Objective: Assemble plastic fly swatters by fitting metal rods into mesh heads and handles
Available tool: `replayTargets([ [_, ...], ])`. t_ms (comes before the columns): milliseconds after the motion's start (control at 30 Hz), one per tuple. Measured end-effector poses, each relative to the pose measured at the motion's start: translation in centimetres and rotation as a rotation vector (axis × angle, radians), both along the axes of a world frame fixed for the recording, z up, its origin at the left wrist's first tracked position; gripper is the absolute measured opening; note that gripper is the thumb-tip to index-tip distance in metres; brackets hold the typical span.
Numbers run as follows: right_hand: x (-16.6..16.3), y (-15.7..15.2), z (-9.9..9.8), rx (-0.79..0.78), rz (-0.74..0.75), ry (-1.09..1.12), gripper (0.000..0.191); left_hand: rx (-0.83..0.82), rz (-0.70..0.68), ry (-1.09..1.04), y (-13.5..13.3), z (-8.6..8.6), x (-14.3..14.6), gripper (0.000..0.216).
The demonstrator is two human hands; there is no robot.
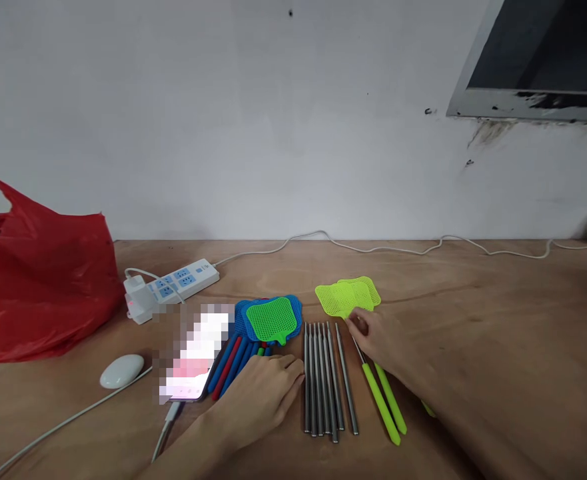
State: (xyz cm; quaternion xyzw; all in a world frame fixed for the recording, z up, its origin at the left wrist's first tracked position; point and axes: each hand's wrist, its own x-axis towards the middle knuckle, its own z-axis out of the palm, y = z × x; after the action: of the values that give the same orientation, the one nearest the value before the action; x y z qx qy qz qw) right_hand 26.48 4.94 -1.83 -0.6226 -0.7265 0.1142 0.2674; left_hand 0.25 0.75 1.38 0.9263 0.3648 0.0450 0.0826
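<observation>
My right hand (376, 337) pinches at the neck of a yellow-green fly swatter (340, 298), where its mesh head meets the thin metal shaft. A second yellow-green head overlaps it behind, and two yellow-green handles (380, 403) lie below. My left hand (270, 393) rests on the table with fingers curled together, covering part of several blue, red and green handles (233, 363); whatever may be under its fingers is hidden. Just above it lies a green swatter head (273, 319) on blue ones (296, 313). Several metal rods (323, 380) lie side by side between my hands.
On the left are a lit phone (198, 357) on a charging cable, a white mouse-shaped object (122, 371), a power strip (186, 280) and a red plastic bag (43, 280). A white cord (373, 249) runs along the wall. Another yellow-green piece (428, 408) shows beside my right forearm.
</observation>
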Motion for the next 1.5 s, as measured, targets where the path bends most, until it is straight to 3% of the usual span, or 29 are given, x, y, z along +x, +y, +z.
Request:
replayTargets([
  [333, 0.6, -1.1, 0.3, -0.059, -0.022, -0.257, 0.023, 0.003, -0.029, -0.053, 0.2, -0.8, -0.1, 0.025],
  [567, -0.4, -1.6, 0.2, -0.066, -0.043, -0.338, 0.025, -0.009, 0.016, -0.187, -0.1, -1.5, -0.3, 0.026],
  [933, -1.9, -2.1, -0.3, -0.026, -0.064, -0.383, 0.029, 0.000, 0.006, -0.193, 0.1, -2.0, -0.5, 0.025],
  [1233, -2.1, -2.4, -0.7, 0.018, -0.048, -0.315, 0.025, -0.031, 0.012, -0.204, 0.2, -1.9, -0.6, 0.023],
  [1500, -1.0, -1.5, -0.6, 0.057, -0.049, 0.015, 0.030, -0.031, 0.022, -0.248, 0.2, -1.5, -1.0, 0.026],
])
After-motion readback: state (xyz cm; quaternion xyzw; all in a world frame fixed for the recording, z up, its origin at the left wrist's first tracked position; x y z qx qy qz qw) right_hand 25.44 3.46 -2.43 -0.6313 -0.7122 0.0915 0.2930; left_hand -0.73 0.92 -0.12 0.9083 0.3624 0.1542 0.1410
